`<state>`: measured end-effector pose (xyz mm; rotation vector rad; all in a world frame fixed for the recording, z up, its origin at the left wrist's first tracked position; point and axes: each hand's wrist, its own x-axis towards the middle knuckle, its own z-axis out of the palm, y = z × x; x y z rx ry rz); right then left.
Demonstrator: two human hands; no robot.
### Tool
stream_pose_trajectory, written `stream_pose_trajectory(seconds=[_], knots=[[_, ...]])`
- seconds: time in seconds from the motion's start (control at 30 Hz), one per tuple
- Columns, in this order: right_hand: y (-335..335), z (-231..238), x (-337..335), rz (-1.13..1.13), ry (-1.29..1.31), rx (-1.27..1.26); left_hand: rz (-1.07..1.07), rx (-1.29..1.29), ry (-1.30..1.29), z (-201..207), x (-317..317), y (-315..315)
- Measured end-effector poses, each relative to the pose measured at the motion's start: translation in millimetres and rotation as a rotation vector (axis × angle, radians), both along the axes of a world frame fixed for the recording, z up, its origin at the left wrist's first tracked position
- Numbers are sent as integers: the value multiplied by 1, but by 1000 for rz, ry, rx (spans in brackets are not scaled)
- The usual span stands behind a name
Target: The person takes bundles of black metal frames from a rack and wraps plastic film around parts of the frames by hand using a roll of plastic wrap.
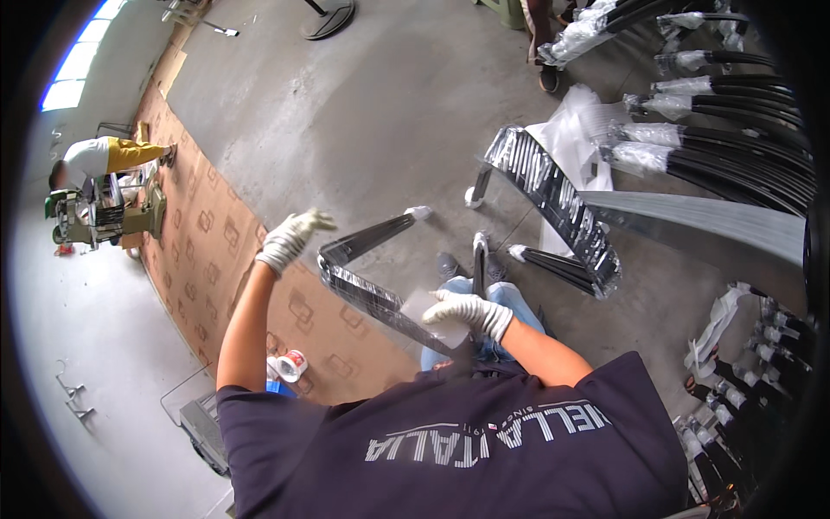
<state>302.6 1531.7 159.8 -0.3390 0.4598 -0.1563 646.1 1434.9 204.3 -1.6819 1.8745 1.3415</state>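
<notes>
Both my hands wear whitish knitted gloves. My left hand [296, 240] is raised beside the bent end of a black metal frame [372, 298], its fingers stretched out and apart from the frame. The frame's long bar is wrapped in clear film and lies across in front of my body; one leg end has a white wrapped tip. My right hand [471, 313] is closed on a piece of translucent white wrapping [425, 313] at the bar's near end. Part of that wrapping is hidden under the fingers.
Ahead right stands a film-wrapped bundle of black frames [553, 203] beside crumpled white foam sheeting [575, 130]. Many wrapped black tubes [735, 156] line the right side. Printed cardboard [203, 203] covers the floor at left, with a tape roll [292, 365]. Two other people are farther off.
</notes>
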Motion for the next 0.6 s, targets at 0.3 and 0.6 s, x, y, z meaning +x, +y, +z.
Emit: stream_pose_trajectory(seconds=[0.3, 0.6], knots=[[-22, 35, -27, -45, 382, -287, -376, 1, -335, -8, -92, -8], [-52, 32, -21, -146, 432, -388, 760, -1088, 679, -10, -64, 3]])
